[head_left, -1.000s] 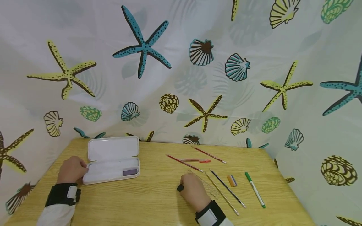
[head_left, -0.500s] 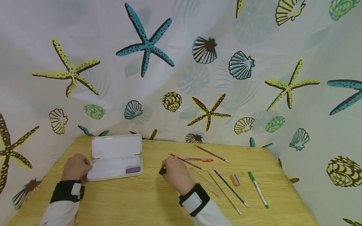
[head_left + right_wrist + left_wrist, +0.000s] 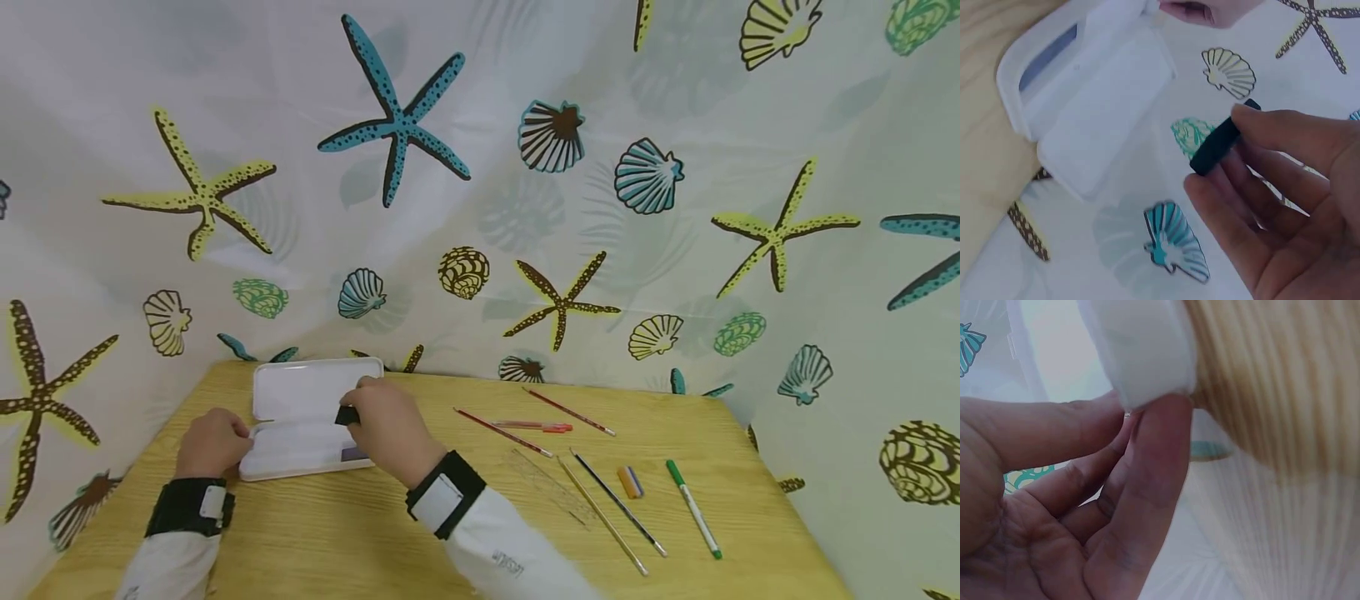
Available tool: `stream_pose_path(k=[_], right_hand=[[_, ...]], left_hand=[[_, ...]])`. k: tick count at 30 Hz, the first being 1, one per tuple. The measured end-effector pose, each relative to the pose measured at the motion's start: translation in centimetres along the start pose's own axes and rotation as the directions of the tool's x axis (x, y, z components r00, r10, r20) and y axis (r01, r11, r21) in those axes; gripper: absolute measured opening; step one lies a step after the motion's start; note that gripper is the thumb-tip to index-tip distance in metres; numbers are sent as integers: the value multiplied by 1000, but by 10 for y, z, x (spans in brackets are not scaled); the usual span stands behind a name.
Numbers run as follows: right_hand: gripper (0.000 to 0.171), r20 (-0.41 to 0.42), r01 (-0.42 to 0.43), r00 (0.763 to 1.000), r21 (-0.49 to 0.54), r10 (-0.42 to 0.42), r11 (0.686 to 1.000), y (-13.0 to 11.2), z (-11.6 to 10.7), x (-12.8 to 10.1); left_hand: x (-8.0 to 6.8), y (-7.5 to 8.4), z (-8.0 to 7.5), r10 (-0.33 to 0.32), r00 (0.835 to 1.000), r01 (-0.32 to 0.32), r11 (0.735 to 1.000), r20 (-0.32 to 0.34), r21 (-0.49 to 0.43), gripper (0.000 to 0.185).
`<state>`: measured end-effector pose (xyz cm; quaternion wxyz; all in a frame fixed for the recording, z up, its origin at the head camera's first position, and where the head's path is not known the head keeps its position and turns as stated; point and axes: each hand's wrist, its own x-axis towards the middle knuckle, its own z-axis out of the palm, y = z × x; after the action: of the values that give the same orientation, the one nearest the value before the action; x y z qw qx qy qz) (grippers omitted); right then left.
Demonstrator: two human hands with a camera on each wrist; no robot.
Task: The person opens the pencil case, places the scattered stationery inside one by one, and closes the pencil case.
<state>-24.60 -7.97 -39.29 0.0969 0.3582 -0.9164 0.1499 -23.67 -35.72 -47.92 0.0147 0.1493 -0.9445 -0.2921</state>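
A white pencil case point(image 3: 296, 454) lies with its lid point(image 3: 300, 396) raised at the left of the table. My left hand point(image 3: 212, 446) pinches the case's left end between thumb and fingers, as the left wrist view shows close up at the white corner point(image 3: 1144, 356). Above the case's right part is my right hand point(image 3: 393, 429), holding a small black block point(image 3: 1222, 140) between thumb and fingertips; its exact kind cannot be told. Inside the case, at the right end, sits a purple-grey rectangle point(image 3: 354, 452), partly hidden by the right hand in the head view.
To the right lie two red pencils point(image 3: 502, 432), a red pen point(image 3: 534, 426), a clear ruler point(image 3: 551, 486), a yellowish pencil point(image 3: 603, 518), a dark pencil point(image 3: 618, 502), an orange-and-blue eraser-like block point(image 3: 630, 482) and a green-capped marker point(image 3: 693, 508). A patterned cloth point(image 3: 420, 333) rises behind the wooden table point(image 3: 345, 542).
My right hand has carried the black block leftward from beside the ruler to over the pencil case. The left hand keeps its pinch on the case's end; the head view has shifted slightly.
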Motion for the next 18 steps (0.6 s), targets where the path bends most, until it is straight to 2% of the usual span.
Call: stream_pose_path(k=[9, 18], right_hand=[[23, 20, 79, 997, -33, -79, 996, -17, 54, 14], [24, 104, 64, 993, -122, -51, 990, -13, 95, 19]], left_hand=[[-2, 5, -3, -12, 1000, 12, 1000, 9, 0, 16], [-2, 3, -2, -14, 1000, 14, 1000, 11, -10, 14]])
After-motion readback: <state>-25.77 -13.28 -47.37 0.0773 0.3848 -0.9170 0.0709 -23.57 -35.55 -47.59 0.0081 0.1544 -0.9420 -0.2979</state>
